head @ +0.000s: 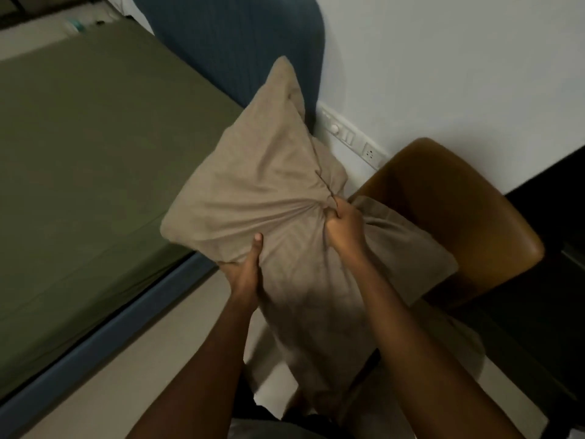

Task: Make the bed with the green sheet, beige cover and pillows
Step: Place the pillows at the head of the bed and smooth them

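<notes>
Setting is reading as a home bedroom. A green sheet (95, 137) is covering a mattress in a blue bed frame (95, 345), and a padded blue headboard (228, 42) is standing against the white wall (443, 58). A switch-and-socket panel (348, 134) is sitting on that wall just beside the headboard, a brown chair (474, 210) is standing near it on the pale floor (110, 400), and a beige pillow (253, 185) is showing too.

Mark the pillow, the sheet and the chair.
pillow (253, 172), head view, middle of its upper face.
sheet (95, 147), head view, flat part on top of the bed.
chair (459, 194), head view, bare brown surface right of the pillow.
</notes>
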